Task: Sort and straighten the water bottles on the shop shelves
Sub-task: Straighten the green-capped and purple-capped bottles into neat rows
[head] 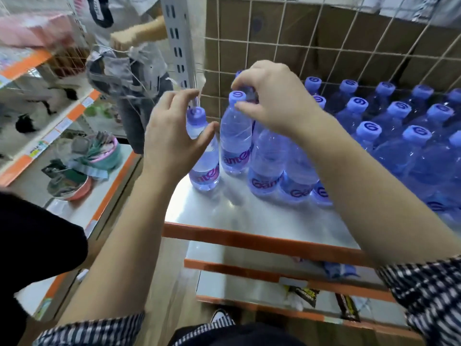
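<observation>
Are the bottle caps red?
No, the caps on the bottles are light blue with a dark swirl mark on top.
</observation>
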{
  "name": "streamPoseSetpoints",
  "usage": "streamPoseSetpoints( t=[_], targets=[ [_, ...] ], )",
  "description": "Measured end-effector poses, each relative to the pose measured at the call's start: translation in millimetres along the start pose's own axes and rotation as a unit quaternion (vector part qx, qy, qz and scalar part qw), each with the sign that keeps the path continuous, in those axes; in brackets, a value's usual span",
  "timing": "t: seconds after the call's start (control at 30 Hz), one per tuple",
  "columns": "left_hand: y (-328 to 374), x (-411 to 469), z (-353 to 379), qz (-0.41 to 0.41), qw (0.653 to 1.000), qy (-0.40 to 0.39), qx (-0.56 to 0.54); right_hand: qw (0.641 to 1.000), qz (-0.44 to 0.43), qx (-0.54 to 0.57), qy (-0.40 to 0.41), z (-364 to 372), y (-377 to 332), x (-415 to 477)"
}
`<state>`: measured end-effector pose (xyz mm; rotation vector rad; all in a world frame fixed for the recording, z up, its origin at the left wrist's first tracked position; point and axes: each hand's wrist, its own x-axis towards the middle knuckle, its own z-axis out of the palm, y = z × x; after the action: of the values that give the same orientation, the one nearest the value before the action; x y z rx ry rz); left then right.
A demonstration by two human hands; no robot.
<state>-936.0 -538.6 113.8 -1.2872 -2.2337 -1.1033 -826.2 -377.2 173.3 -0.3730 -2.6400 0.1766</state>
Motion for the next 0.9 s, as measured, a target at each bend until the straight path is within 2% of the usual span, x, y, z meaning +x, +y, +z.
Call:
streamPoseSetpoints(
  t=[0.07,0.13,0.3,0.4,0.67,0.9],
  targets=[
    [-8,4,4,-0.031,0.999,-0.037,-0.005,0.995,0.023,-0.046,-0.080,6,1,16],
    [-14,5,8,-0.036,0.999,-0.039,-0.002,0.993,0.034,-0.050,-0.104,13,1,25],
    [-25,15,12,-0.045,0.997,-0.046,-0.043,0.990,0.081,-0.062,-0.101,24,4,36],
    [-25,19,12,-0.028,0.998,-0.051,-0.031,0.990,0.075,-0.066,-0.103,27,6,39],
    [-17,20,15,-0.032,0.991,-0.082,-0.100,0.991,0.087,-0.057,-0.082,29,14,45],
    [-4,21,18,-0.027,0.989,-0.097,-0.113,0.993,0.071,-0.053,-0.082,32,16,46]
  ],
)
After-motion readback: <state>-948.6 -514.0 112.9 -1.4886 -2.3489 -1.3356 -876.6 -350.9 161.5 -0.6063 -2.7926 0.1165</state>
